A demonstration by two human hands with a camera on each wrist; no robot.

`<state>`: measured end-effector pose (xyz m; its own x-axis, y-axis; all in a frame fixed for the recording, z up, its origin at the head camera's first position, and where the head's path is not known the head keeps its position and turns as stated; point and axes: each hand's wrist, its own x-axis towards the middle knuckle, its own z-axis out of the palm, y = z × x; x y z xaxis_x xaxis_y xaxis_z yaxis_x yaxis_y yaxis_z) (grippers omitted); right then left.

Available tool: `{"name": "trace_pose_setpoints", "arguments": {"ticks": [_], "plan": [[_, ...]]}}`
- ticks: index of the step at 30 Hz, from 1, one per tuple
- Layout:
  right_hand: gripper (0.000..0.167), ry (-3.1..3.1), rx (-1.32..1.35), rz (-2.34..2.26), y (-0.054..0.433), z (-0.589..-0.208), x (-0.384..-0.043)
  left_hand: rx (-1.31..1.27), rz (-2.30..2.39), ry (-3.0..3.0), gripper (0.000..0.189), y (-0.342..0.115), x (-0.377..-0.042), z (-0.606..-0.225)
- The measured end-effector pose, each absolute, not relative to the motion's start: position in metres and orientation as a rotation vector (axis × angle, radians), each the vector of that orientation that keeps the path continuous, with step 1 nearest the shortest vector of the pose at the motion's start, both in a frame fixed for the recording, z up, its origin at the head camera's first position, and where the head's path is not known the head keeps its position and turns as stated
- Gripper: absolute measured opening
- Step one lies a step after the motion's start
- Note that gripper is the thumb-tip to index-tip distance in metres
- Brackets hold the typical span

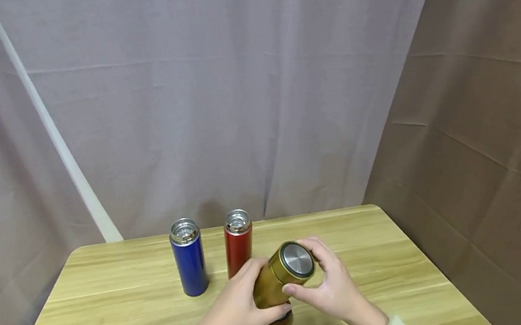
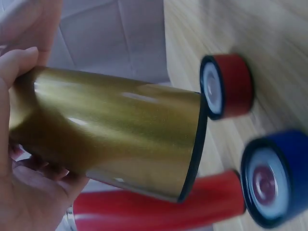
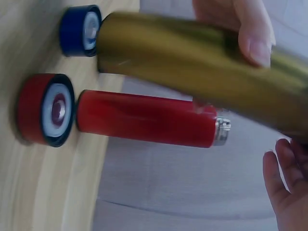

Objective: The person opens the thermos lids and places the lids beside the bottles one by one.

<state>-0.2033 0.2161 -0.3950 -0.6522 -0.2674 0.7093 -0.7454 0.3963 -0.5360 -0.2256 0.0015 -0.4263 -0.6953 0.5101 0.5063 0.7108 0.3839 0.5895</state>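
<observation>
Above the near part of the pale wooden table [image 1: 113, 322], a glossy golden cylindrical bottle [image 1: 269, 288] is held tilted between two hands, its capped top leaning up toward the right and its dark-rimmed base toward the tabletop. The left hand [image 1: 238, 310] grips the body, thumb along the near side and fingers reaching round the far side, so the bottle sits in the space between them. The right hand [image 1: 332, 283] pinches the golden lid with its brushed silver disc [image 1: 298, 260], thumb on the near edge and fingers on the opposite edge; the disc faces up between them, uncovered.

Beyond the left hand stands a red cylindrical metal bottle [image 1: 239, 250], upright, its silver mouth open and its lower part hidden. To its left, a little apart, a deep blue cylindrical metal bottle [image 1: 191, 266] stands upright, also lidless. Near the golden base, a short round red cap [image 2: 235, 85] and a short round blue cap [image 2: 291, 175] rest with their hollow sides up. Grey-mauve cloth [image 1: 208, 109] hangs behind the table.
</observation>
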Motion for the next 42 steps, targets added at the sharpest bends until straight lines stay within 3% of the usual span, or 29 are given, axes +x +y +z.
{"name": "trace_pose_setpoints", "arguments": {"ticks": [12, 22, 29, 42], "plan": [[0.071, -2.396, 0.802, 1.153, 0.217, -0.412, -0.205, -0.94, -0.688, -2.428, 0.077, -0.029, -0.226, -0.431], [0.059, -2.587, 0.494, 1.398, 0.209, -0.42, -0.208, -0.908, -0.438, -2.33, 0.085, -0.026, -0.229, -0.433], [0.051, -2.526, 0.553, 1.615, 0.207, -0.416, -0.206, -0.962, -0.524, -2.377, 0.078, -0.026, -0.229, -0.433], [0.048, -2.431, 0.714, 1.533, 0.208, -0.412, -0.2, -1.054, -0.689, -2.417, 0.068, -0.025, -0.224, -0.43]]}}
